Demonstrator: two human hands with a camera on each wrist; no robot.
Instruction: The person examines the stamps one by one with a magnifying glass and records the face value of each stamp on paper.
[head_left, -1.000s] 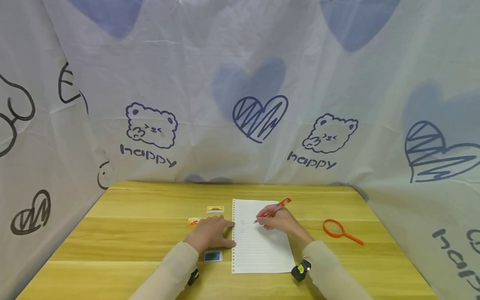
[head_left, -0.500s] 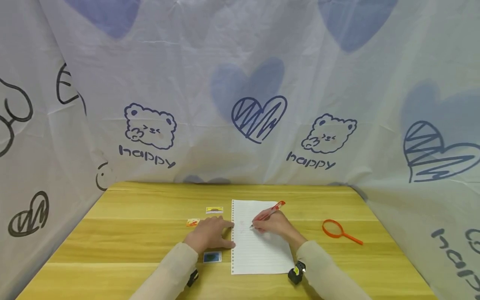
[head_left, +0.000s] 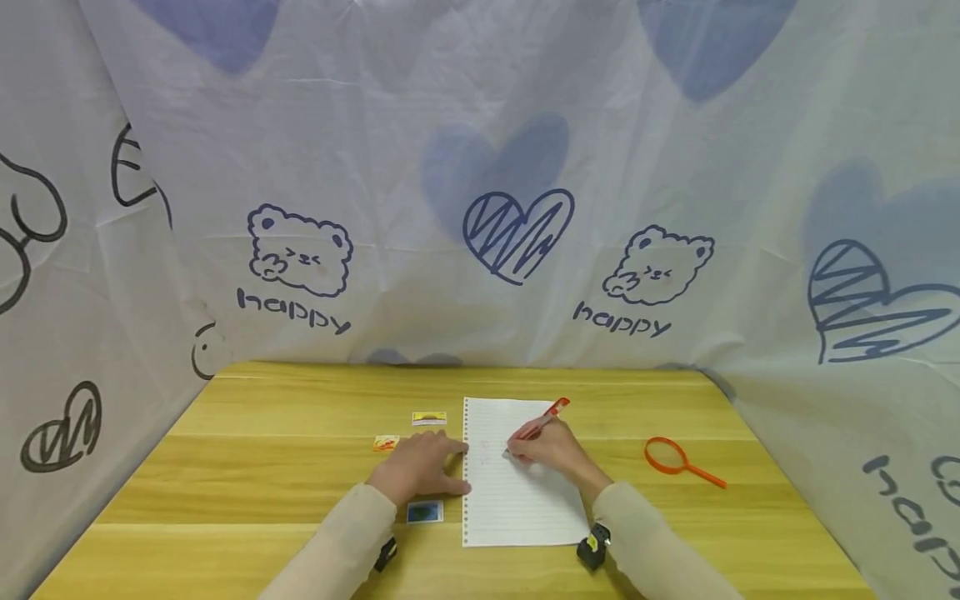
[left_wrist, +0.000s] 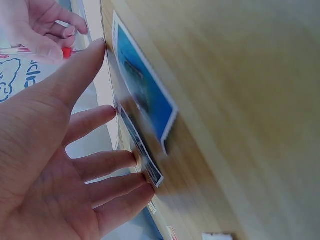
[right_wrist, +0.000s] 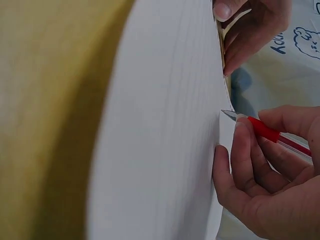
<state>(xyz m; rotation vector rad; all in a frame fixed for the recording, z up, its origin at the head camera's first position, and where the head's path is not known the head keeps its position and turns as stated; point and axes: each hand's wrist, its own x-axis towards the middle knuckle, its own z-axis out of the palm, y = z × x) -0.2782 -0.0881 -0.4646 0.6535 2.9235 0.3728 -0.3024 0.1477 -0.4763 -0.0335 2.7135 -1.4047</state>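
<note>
My right hand [head_left: 551,450] pinches a red pen [head_left: 553,408], its tip at the lined sheet of paper [head_left: 525,508]. In the right wrist view, thumb and fingers close round the red grip of the pen [right_wrist: 264,130]. Faint reddish writing shows on the sheet's upper left part. My left hand [head_left: 420,468] rests with fingers spread, index finger and thumb reaching the sheet's punched left edge. Below it lies a blue stamp [head_left: 425,512]; the left wrist view shows this blue stamp [left_wrist: 142,80] near the thumb and a dark stamp [left_wrist: 140,145] by the fingertips.
A yellow stamp [head_left: 429,418] and an orange-and-white stamp [head_left: 386,443] lie beyond and left of the left hand. To the right sits an orange magnifying glass [head_left: 684,463]. A printed cloth [head_left: 420,275] hangs behind the wooden table [head_left: 247,475].
My right hand and the pen have shifted slightly left and down the sheet over the second, with a small move back right lately. The left hand stays in place.
</note>
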